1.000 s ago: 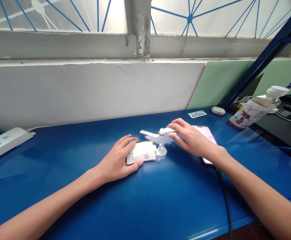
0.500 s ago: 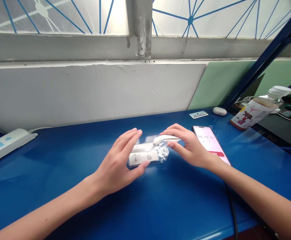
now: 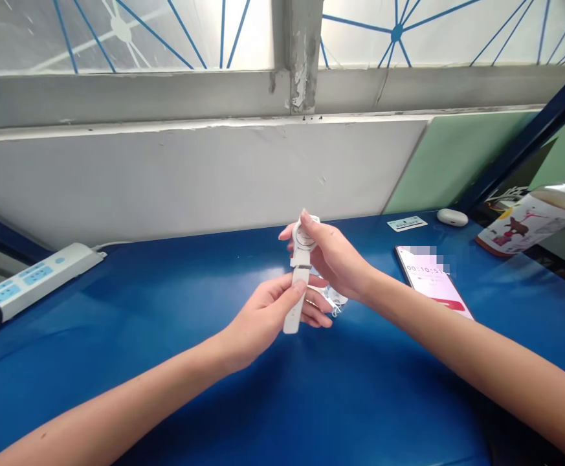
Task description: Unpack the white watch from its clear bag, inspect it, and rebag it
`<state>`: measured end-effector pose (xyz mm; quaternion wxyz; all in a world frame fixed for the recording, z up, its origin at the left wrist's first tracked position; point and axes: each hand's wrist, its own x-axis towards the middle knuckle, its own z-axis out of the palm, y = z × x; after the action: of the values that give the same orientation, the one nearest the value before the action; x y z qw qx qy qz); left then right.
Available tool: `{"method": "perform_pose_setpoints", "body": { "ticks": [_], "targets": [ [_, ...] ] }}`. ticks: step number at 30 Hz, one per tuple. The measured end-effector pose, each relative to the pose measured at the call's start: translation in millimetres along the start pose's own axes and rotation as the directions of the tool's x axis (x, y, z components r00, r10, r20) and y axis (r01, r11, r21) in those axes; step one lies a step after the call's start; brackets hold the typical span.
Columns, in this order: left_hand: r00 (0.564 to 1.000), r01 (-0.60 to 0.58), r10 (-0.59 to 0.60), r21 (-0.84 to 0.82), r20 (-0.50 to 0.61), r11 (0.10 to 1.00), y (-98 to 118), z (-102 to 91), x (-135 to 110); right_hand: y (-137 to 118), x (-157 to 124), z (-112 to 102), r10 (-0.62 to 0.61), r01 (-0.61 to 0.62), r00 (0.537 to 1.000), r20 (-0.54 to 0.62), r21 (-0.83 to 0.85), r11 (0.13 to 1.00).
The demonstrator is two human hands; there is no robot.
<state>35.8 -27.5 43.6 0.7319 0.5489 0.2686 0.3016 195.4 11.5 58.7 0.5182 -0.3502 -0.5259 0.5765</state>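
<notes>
A white wristwatch [image 3: 294,310] with a round head and a flat strap is held upright above the blue table. Around its round head, my right hand [image 3: 333,252] closes, with the thumb lying over the face. My left hand [image 3: 267,310] pinches the strap lower down between thumb and fingers, its other fingertips showing behind the strap. Behind those fingers lies a clear plastic bag [image 3: 336,298] with a white string on the table, mostly hidden by the hands.
Right of my hands lies a phone [image 3: 430,278] with a timer on its screen. Beyond it are a card [image 3: 407,224], a white earbud case [image 3: 452,217] and a tilted drink bottle [image 3: 525,220]. At left sits a power strip [image 3: 34,278]. A wall [image 3: 189,181] borders the table's [image 3: 166,401] back.
My right hand has lifted the watch and moved left, turning it upright. My left hand, open beside the bag before, has closed on the strap. The view has shifted slightly left.
</notes>
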Motion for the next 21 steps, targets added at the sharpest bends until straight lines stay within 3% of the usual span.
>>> {"method": "perform_pose_setpoints", "body": {
  "ticks": [3,8,14,21],
  "targets": [
    [0.995,0.089,-0.079,-0.18,0.065,0.98,-4.3,-0.7,1.6,6.1,1.4,2.0,0.111,-0.132,0.984,0.141,0.151,0.98],
    [0.991,0.126,-0.11,-0.251,0.077,0.96,-10.4,-2.3,3.1,8.8,-1.3,-0.9,0.196,-0.302,0.918,0.344,0.288,0.909],
    [0.983,0.185,-0.172,-0.268,0.07,0.946,-10.0,0.6,5.3,9.8,0.5,-5.6,0.206,-0.369,0.876,0.437,0.331,0.868],
    [0.971,0.238,-0.24,-0.254,0.025,0.937,-7.7,2.9,8.3,6.0,1.2,-6.5,0.227,-0.416,0.87,0.438,0.405,0.814]
  ]
}}
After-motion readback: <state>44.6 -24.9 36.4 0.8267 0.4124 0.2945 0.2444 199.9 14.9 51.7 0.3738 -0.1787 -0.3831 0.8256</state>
